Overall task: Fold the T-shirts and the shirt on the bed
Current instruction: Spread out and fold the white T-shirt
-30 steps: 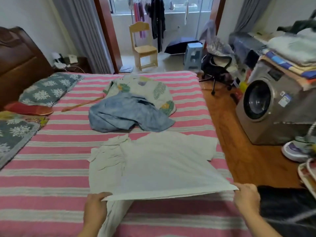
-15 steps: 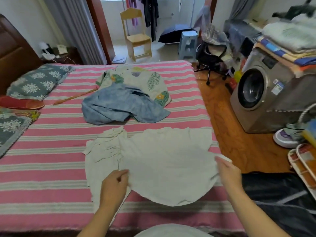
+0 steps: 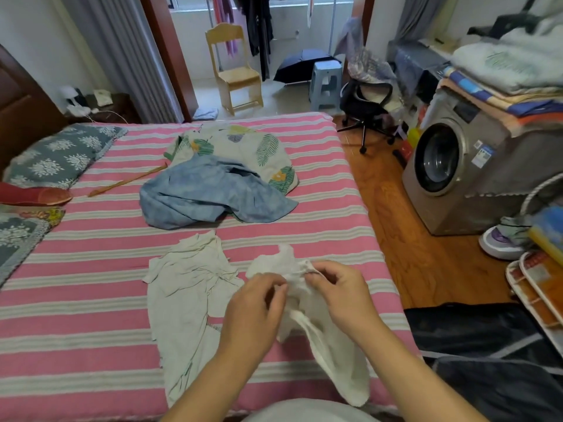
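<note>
A white T-shirt (image 3: 335, 354) is bunched up and lifted off the pink striped bed (image 3: 76, 300) near its front edge. My left hand (image 3: 256, 309) and my right hand (image 3: 338, 290) pinch its gathered top close together, and the rest hangs down toward me. A pale grey-green T-shirt (image 3: 182, 293) lies crumpled flat on the bed just left of my hands. Farther back a blue shirt (image 3: 210, 196) lies in a heap, partly covering a leaf-print T-shirt (image 3: 253, 150).
Patterned pillows (image 3: 54, 153) and a red slipper-like object (image 3: 33, 194) sit at the bed's left. A thin wooden stick (image 3: 128, 179) lies near the blue shirt. A washing machine (image 3: 457, 166) with stacked blankets, an office chair (image 3: 365, 111) and a dark bag (image 3: 487, 345) stand to the right.
The white T-shirt was spread over the bed with my hands at its hem corners. My hands moved inward and together, gathering and lifting it into a bunch, uncovering the grey-green T-shirt.
</note>
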`<state>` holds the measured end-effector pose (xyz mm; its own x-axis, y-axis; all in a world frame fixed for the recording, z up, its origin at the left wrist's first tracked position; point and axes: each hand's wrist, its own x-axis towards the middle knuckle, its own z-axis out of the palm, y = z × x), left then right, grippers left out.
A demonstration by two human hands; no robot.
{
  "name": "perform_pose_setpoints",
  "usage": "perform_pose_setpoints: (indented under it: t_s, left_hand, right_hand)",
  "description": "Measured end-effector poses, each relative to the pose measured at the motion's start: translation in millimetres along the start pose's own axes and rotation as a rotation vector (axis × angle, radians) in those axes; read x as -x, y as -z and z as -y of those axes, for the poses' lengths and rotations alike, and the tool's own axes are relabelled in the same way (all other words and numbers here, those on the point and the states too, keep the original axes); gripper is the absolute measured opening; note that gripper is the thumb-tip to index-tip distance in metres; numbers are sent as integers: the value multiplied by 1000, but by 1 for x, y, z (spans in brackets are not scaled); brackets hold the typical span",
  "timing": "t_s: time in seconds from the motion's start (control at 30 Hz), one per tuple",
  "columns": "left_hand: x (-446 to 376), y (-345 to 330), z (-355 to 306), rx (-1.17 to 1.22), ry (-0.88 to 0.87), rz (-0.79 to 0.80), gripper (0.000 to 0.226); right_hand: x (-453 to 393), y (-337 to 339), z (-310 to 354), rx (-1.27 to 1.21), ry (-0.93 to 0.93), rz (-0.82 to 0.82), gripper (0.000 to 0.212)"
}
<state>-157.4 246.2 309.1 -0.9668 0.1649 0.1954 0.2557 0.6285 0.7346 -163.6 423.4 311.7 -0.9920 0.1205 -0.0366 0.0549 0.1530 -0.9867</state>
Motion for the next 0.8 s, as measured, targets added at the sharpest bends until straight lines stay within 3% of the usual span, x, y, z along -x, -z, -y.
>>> perform_pose_setpoints:
  t_s: [0.27, 0.5, 0.63, 0.7, 0.8]
  left_hand:
    - [-5, -5, -22, 312, 200, -17, 7]
    - [-11, 4, -28, 35, 310, 55, 13]
    - [-10, 5, -28, 4, 288, 108, 16]
    - [-9, 6, -26, 96, 313, 116, 19]
    - [-8, 11, -22, 313, 431, 148, 20]
  right_hand:
    - [10, -3, -9, 143, 3, 95, 17]
    - [23, -19, -12, 407, 42, 71, 25]
    - [21, -21, -14, 388, 14, 103, 19]
    - [22, -20, -15, 350, 1, 135, 10]
    - [25, -18, -13, 248, -18, 174, 13]
